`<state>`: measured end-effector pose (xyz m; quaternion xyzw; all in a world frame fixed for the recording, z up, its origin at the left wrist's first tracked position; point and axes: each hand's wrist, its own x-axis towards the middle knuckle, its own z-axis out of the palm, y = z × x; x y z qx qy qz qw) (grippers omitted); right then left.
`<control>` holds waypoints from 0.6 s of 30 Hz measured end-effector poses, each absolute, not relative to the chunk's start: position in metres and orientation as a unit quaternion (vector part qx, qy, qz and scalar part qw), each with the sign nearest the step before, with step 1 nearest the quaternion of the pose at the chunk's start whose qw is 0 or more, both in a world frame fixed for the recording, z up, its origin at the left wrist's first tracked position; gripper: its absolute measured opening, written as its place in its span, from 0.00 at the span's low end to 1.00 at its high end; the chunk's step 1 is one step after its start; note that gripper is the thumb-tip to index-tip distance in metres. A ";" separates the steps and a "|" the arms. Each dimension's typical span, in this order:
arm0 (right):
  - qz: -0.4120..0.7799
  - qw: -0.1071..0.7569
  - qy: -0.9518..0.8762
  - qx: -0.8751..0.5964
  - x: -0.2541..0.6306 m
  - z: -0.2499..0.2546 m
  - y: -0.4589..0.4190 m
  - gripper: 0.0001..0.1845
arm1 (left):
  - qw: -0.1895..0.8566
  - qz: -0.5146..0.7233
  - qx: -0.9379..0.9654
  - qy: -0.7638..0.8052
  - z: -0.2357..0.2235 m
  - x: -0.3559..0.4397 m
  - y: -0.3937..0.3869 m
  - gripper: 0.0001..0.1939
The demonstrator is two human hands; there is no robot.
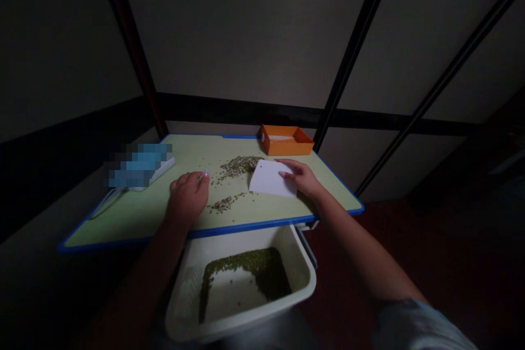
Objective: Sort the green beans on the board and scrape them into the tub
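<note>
My right hand (302,178) grips a white card-like scraper (273,179) with a small hole near one corner, thumb on top. The scraper's left edge meets a pile of small greenish-brown seeds or grains (240,167) on the pale table (164,213). My left hand (188,192) rests over the table left of the seeds, its fingers curled and the thumb beside them. Whatever those fingers hold, if anything, is hidden. Between the hands and closer to me lies a smaller scatter of the seeds (223,205).
Below the table's blue front edge sits a white plastic tub (241,322) with green seeds (270,273) heaped along its back and right. An orange tray (289,146) stands at the back right. At the left is a blurred-out blue-screened device (141,167) with a cable. Wall panels rise behind.
</note>
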<state>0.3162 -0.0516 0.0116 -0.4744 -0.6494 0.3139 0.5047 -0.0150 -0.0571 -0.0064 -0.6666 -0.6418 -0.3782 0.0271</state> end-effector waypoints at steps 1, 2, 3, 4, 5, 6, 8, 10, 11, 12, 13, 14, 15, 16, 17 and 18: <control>0.313 0.504 -0.650 -0.475 0.317 0.012 -0.052 0.25 | 0.027 -0.378 -0.666 -0.642 -0.007 -0.015 -0.057 0.20; 0.314 0.503 -0.650 -0.475 0.317 0.012 -0.053 0.24 | 0.026 -0.377 -0.666 -0.644 -0.007 -0.015 -0.057 0.20; 0.315 0.503 -0.650 -0.475 0.317 0.012 -0.054 0.24 | 0.024 -0.377 -0.665 -0.645 -0.007 -0.015 -0.057 0.20; 0.318 0.502 -0.649 -0.474 0.317 0.012 -0.054 0.24 | 0.023 -0.377 -0.664 -0.645 -0.007 -0.015 -0.057 0.20; 0.323 0.501 -0.648 -0.475 0.317 0.011 -0.055 0.24 | 0.021 -0.378 -0.664 -0.645 -0.007 -0.015 -0.057 0.21; 0.328 0.499 -0.646 -0.475 0.317 0.011 -0.055 0.24 | 0.021 -0.379 -0.663 -0.645 -0.006 -0.015 -0.057 0.21; 0.337 0.496 -0.642 -0.477 0.317 0.011 -0.056 0.24 | 0.020 -0.378 -0.665 -0.644 -0.006 -0.015 -0.057 0.21; 0.339 0.494 -0.645 -0.474 0.317 0.012 -0.058 0.24 | 0.020 -0.375 -0.667 -0.643 -0.006 -0.016 -0.057 0.22; 0.337 0.493 -0.649 -0.471 0.317 0.013 -0.059 0.24 | 0.019 -0.373 -0.668 -0.644 -0.006 -0.016 -0.057 0.22; 0.334 0.493 -0.653 -0.468 0.317 0.013 -0.060 0.24 | 0.019 -0.371 -0.668 -0.644 -0.006 -0.016 -0.057 0.22; 0.332 0.491 -0.656 -0.467 0.317 0.014 -0.061 0.23 | 0.019 -0.370 -0.669 -0.645 -0.006 -0.017 -0.057 0.21; 0.329 0.490 -0.659 -0.466 0.316 0.014 -0.062 0.23 | 0.020 -0.369 -0.669 -0.645 -0.006 -0.017 -0.057 0.21; 0.327 0.488 -0.661 -0.467 0.316 0.014 -0.063 0.23 | 0.020 -0.368 -0.669 -0.645 -0.006 -0.017 -0.057 0.21; 0.328 0.487 -0.661 -0.467 0.316 0.014 -0.063 0.23 | 0.021 -0.368 -0.670 -0.645 -0.006 -0.017 -0.057 0.21; 0.330 0.486 -0.660 -0.468 0.315 0.014 -0.064 0.23 | 0.022 -0.368 -0.669 -0.645 -0.006 -0.017 -0.057 0.21; 0.335 0.485 -0.659 -0.467 0.314 0.014 -0.064 0.24 | 0.023 -0.368 -0.668 -0.646 -0.006 -0.017 -0.057 0.20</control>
